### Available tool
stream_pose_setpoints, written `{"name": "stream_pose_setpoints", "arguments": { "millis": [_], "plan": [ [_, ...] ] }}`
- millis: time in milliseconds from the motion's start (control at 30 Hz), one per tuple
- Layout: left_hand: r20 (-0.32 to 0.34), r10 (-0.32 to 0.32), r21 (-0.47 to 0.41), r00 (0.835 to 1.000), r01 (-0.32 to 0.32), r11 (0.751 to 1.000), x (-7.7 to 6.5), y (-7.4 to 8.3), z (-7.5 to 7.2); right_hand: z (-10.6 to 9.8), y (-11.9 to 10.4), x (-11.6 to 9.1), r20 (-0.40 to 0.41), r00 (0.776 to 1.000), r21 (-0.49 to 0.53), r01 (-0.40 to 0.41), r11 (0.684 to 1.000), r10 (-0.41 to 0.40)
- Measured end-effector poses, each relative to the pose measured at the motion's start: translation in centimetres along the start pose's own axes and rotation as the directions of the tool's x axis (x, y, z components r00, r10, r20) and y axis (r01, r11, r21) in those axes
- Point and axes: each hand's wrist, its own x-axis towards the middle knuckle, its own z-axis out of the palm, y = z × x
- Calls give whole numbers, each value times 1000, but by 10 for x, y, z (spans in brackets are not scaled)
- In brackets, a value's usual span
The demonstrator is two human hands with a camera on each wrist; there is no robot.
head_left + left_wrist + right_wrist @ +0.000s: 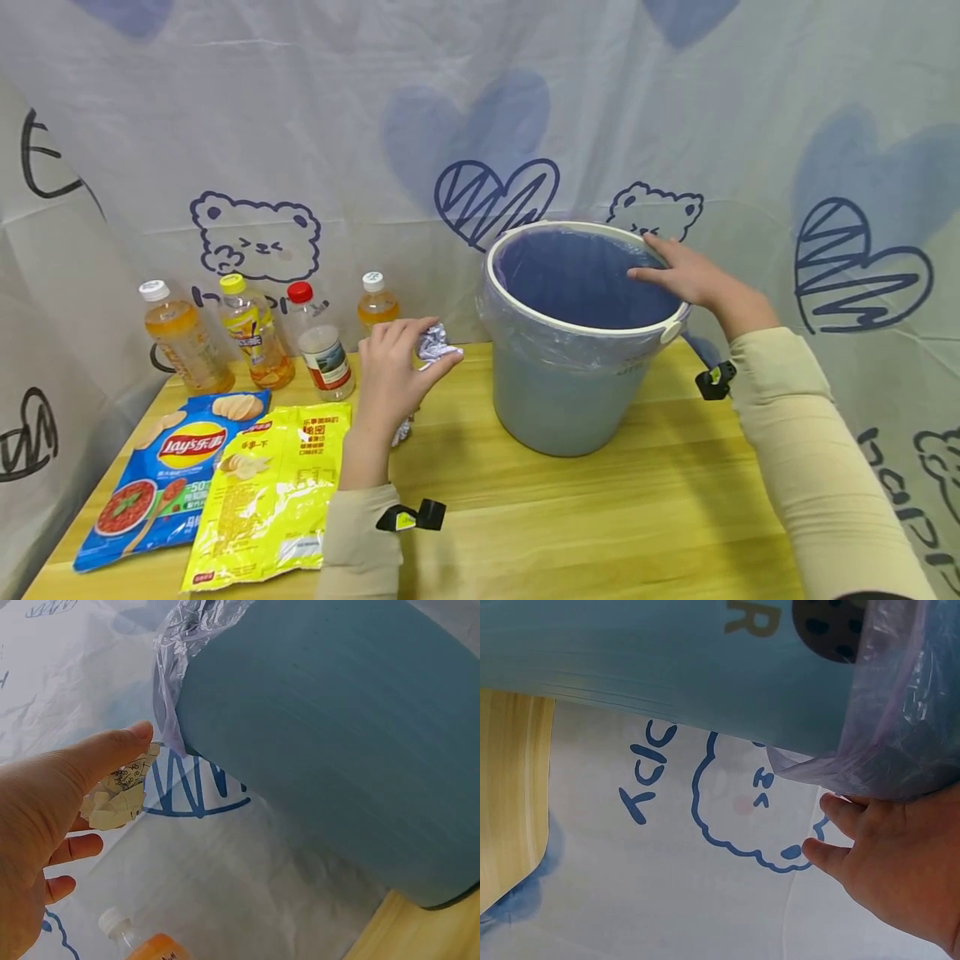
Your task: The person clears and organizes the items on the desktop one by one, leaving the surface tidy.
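My left hand [393, 367] pinches a crumpled piece of paper [435, 343] between thumb and fingers, above the table and left of the trash can. Dark writing shows on the paper [120, 796] in the left wrist view. The blue-grey trash can [558, 400] stands upright, lined with a clear plastic bag [510, 312] folded over its white rim. My right hand [686, 275] holds the can's right rim, thumb over the inside and fingers outside against the bag [885, 742]. Another crumpled piece [402, 432] lies partly hidden behind my left wrist.
Several drink bottles stand at the back left, among them a red-capped bottle [324, 354] and a yellow-capped one [255, 337]. In front lie a blue chip bag [180, 467] and a yellow chip bag [273, 500], overlapping. A printed cloth [360, 150] hangs behind the wooden table [585, 525].
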Motion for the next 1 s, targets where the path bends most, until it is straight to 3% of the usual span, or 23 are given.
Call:
{"name": "stream_pose_setpoints", "arguments": {
  "millis": [633, 1000],
  "plan": [
    [-46, 163, 23, 986, -162, 987, 46, 22, -8, 0, 0, -2, -4, 1000, -1, 1, 1000, -1],
    [-17, 194, 32, 981, -194, 981, 67, 31, -8, 0, -2, -1, -2, 1000, 17, -11, 1000, 12]
  ]
}}
